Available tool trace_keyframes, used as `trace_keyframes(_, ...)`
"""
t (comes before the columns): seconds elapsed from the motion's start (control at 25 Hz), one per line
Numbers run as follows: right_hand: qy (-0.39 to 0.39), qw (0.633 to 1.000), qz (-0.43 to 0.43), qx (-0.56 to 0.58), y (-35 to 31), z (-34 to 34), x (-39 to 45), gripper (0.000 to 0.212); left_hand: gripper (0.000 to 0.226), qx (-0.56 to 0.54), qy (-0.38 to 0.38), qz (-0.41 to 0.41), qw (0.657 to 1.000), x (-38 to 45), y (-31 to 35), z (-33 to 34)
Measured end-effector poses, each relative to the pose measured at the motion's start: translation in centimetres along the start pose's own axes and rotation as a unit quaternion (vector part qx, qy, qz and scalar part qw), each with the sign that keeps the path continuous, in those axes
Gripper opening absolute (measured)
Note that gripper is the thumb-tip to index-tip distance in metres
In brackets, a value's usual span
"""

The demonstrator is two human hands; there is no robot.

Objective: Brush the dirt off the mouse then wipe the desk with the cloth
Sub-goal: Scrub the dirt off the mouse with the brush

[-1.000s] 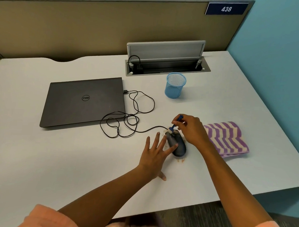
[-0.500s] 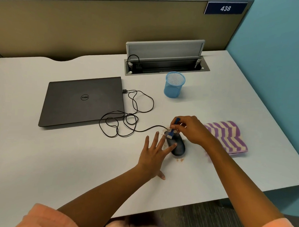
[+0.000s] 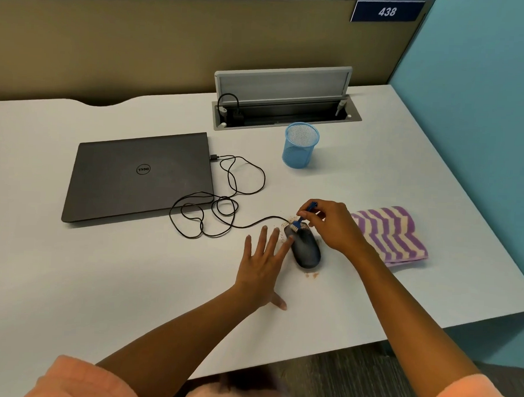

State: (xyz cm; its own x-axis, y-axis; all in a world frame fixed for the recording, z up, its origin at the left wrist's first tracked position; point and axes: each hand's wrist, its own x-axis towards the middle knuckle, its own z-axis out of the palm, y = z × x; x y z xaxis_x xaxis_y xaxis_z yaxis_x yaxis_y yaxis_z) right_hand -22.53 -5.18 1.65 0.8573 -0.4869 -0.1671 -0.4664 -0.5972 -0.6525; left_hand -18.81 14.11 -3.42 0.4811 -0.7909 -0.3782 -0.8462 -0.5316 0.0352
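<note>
Brushing the front end of the mouse [image 3: 305, 248] with my right hand [image 3: 334, 227]; that grip is pinching the thin blue handle of the brush [image 3: 302, 218], bristles down on the button end where the cable [image 3: 224, 207] comes out. My left hand [image 3: 262, 267] is lying flat on the worktop [image 3: 131, 282], fingers spread, holding nothing, with a fingertip [image 3: 289, 241] bracing the mouse's left flank. The mouse is sitting mid-worktop, just left of the cloth [image 3: 388, 234]. Brown grit is lying around its nose and behind its tail end [image 3: 311, 275].

Handling guess: the mouse is looking light, hard-shelled and smooth, so it is likely sliding under brush strokes unless braced; flanks are the place to hold, not the buttons. The brush is tiny and light, so a fingertip pinch on the handle is enough. The cloth looks soft and floppy; I am expecting to bunch it from the top, folded, to wipe.
</note>
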Motion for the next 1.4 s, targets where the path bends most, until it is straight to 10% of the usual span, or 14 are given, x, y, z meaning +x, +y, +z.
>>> trace_keyframes(1.4,0.039,0.998,-0.018,-0.043,2.4,0.5,-9.8,0.018,0.143,0.012,-0.013,0.014,1.000,0.9,-0.2,0.4)
